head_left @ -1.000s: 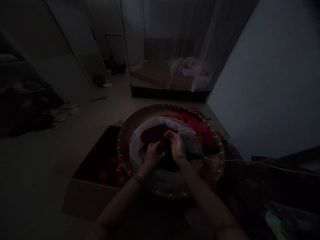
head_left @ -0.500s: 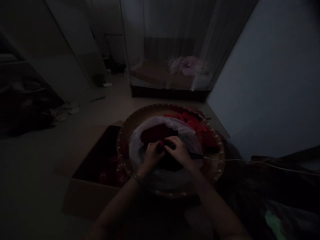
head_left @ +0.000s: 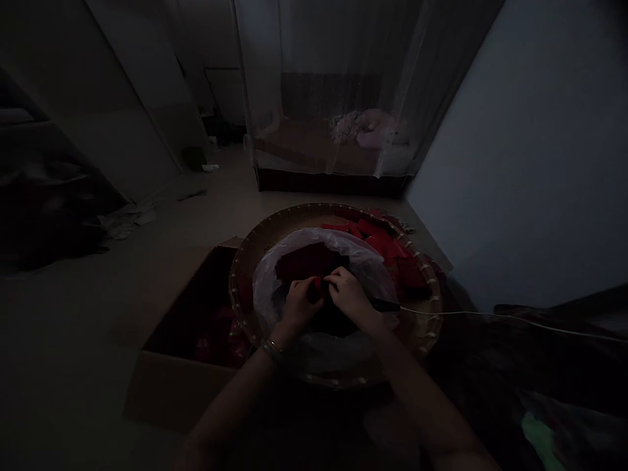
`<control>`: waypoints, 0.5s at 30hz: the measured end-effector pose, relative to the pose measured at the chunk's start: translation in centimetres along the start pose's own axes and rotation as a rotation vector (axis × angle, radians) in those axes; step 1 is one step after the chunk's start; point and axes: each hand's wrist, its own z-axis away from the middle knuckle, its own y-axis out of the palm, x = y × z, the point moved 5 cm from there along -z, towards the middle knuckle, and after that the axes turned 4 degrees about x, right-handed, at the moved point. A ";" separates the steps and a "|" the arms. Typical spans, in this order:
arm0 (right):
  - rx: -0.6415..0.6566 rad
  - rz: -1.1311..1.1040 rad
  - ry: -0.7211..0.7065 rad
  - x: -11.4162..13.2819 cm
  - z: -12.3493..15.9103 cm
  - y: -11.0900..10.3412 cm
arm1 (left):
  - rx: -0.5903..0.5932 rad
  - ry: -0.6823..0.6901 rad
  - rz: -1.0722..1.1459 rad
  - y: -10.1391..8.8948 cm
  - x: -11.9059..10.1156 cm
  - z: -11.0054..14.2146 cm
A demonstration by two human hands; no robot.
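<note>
The room is very dark. My left hand pinches a small red piece whose kind I cannot make out. Fingers bent and close together, my right hand meets the piece from the right; whether it grips it is unclear. Below both hands lies a whitish plastic bag with dark red and black material in it. The bag rests in a wide round woven bamboo tray. A black handle with a thin white cord lies beside my right wrist.
Red packets lie in the tray's far right part. On its left stands an open cardboard box with shiny red things inside. A netted bed is beyond, a pale wall to the right. Dark heaped things lie lower right.
My right hand, spread open a second ago, has turned over and come down to the small red piece, fingers drawn together. The left hand has held its place.
</note>
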 end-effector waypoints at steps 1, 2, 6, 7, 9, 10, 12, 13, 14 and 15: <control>0.016 0.018 -0.007 0.1 0.0 0.1 | -0.003 0.002 0.001 0.0 0.0 0.0; 0.025 0.025 -0.010 0.2 0.0 0.2 | -0.009 0.002 0.000 0.0 0.0 0.0; -0.040 -0.067 0.002 -0.6 0.3 -0.4 | -0.037 -0.004 0.009 0.0 0.2 0.1; -0.064 -0.109 0.010 -0.9 0.5 -0.6 | -0.037 -0.006 0.012 0.0 0.2 0.1; -0.068 -0.198 0.034 -1.4 0.9 -0.5 | -0.031 -0.010 0.007 0.0 0.1 0.0; -0.050 -0.240 0.054 -1.6 1.0 -0.4 | -0.029 -0.013 -0.002 -0.1 0.1 0.0; -0.013 -0.306 0.085 -1.6 1.3 0.0 | -0.026 -0.019 -0.022 -0.1 0.0 0.0; -0.013 -0.323 0.088 -1.4 1.4 0.0 | -0.026 -0.020 -0.025 -0.2 -0.1 0.0; -0.032 -0.327 0.079 -1.1 1.4 -0.1 | -0.029 -0.021 -0.022 -0.2 -0.1 0.0; -0.063 -0.320 0.060 -0.7 1.4 -0.2 | -0.031 -0.023 -0.014 -0.2 -0.1 0.1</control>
